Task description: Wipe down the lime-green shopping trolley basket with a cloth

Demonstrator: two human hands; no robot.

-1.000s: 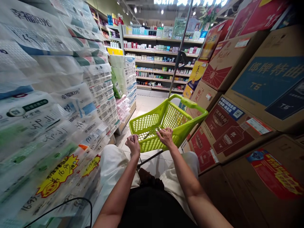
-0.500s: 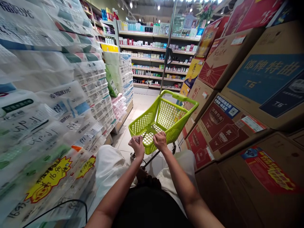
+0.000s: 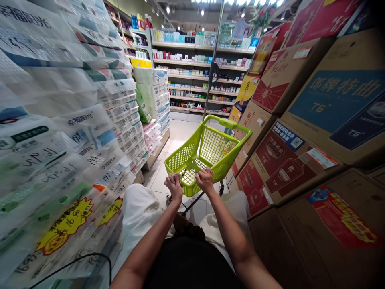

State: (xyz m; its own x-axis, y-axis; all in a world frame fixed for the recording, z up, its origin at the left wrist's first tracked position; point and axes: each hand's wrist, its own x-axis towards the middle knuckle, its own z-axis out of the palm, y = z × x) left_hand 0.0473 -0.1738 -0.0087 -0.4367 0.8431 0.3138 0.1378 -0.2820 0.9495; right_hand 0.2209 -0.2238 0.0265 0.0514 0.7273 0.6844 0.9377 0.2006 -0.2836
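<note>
A lime-green plastic shopping cart (image 3: 217, 145) with a lattice basket stands on the floor in front of my knees. Its basket floor shows through the holes, and the handle bar is at the far side. My left hand (image 3: 173, 186) is curled at the near left corner of the basket rim. Closed over the near rim further right is my right hand (image 3: 205, 180). The fingertips of both hands are partly hidden behind the knuckles and the rim. Part of the cart's metal leg and wheels shows below the basket.
Stacked plastic-wrapped tissue packs (image 3: 87, 120) with yellow price tags rise close on my left. Cardboard cartons (image 3: 339, 96) are piled close on my right. Beyond the cart, a metal pole (image 3: 213, 60) stands before shelves (image 3: 186, 60) of small boxed goods. A black cable (image 3: 90, 254) loops at lower left.
The view has shifted very slightly, so everything sits a little further right and lower. Both hands keep the same curled pose at the cart's near rim.
</note>
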